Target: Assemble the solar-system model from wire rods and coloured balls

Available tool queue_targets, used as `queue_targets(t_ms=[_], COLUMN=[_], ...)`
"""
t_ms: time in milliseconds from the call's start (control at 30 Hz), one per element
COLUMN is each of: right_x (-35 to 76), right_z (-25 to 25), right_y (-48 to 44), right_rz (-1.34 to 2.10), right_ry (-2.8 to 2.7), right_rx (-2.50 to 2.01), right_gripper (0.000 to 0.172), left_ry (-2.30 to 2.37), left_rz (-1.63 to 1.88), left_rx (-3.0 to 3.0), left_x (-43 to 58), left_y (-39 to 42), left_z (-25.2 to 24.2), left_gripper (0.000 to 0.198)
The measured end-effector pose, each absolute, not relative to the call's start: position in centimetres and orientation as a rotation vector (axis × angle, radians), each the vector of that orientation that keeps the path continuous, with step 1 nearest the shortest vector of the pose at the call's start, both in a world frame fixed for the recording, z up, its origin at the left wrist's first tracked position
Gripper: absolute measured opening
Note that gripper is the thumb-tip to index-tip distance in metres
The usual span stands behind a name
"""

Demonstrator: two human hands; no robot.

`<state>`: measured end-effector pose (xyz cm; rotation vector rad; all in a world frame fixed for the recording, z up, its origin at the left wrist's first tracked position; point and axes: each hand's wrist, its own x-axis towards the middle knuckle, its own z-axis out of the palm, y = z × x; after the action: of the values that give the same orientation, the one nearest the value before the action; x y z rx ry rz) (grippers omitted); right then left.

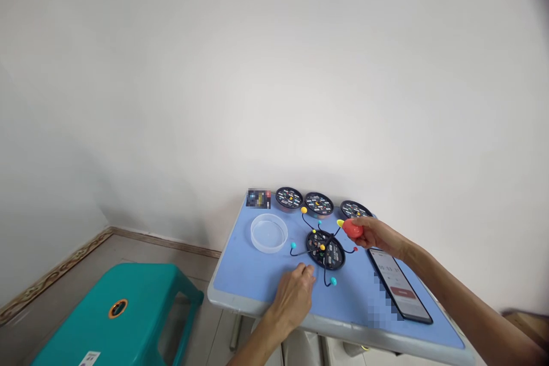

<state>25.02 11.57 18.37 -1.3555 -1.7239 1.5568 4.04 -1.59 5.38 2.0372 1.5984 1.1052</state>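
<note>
A black round disc with thin black wire arms ending in small coloured balls lies in the middle of the blue table. My left hand rests on the table at the disc's near left edge, fingers curled against it. My right hand holds a red ball just right of the disc, close to a yellow ball on an arm. Whether the red ball is joined to an arm is unclear.
Three more black discs line the table's far edge. A clear round dish sits at the left, a phone at the right. A teal plastic stool stands on the floor to the left.
</note>
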Motion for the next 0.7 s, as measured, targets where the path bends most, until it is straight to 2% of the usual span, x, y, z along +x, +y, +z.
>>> queue_targets(t_ms=[267,567,700], right_x=[24.1,22.6,22.6], right_z=[17.3,17.7,17.9], right_y=[11.6,11.2,11.0], right_rz=[1.332,1.057,1.048], right_ry=[-1.823,-2.082,-2.12], right_rx=[-1.462,-1.485,-1.481], right_gripper=[0.029,0.028,0.026], left_ry=[1.677,1.724,1.732], left_rz=[0.693,0.532,0.488], left_rx=[2.234,2.309,2.328], left_x=[4.8,5.7,5.9], left_y=[-0.1,0.5,0.6], left_z=[5.6,6.2,6.7], left_gripper=[0.046,0.046,0.042])
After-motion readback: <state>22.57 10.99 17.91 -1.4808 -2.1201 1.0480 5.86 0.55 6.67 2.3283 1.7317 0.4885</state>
